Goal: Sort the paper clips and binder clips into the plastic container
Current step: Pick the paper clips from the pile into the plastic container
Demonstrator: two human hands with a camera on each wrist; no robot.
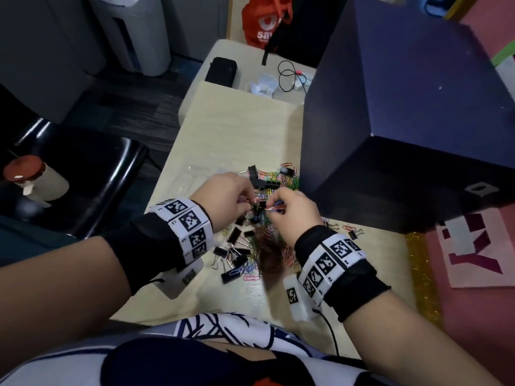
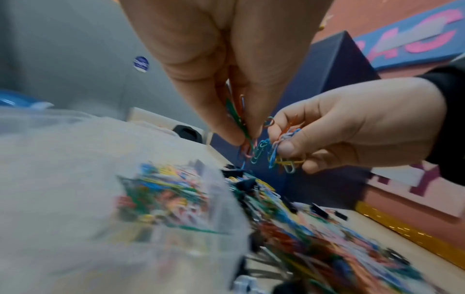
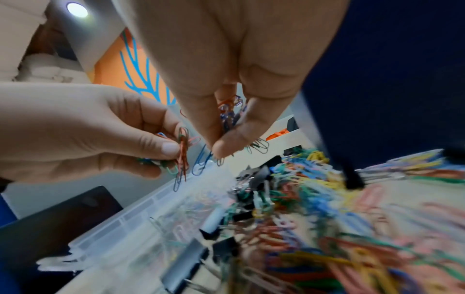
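Observation:
A heap of coloured paper clips (image 1: 281,179) mixed with black binder clips (image 1: 237,235) lies mid-table. Both hands hover just above it, close together. My left hand (image 1: 249,203) pinches a bunch of paper clips (image 2: 241,127) between thumb and fingers. My right hand (image 1: 271,203) pinches a second bunch (image 2: 284,151); a few linked clips hang between the two. The clear plastic container (image 2: 100,179) sits left of the heap, under my left hand, with coloured paper clips in one compartment. In the right wrist view its ribbed rim (image 3: 141,214) shows, blurred.
A tall dark blue box (image 1: 390,121) stands hard against the heap on the right. A black chair (image 1: 83,176) and a brown-lidded bottle (image 1: 30,174) are off the table's left edge. A black case (image 1: 221,69) and a cable (image 1: 287,75) lie at the far end.

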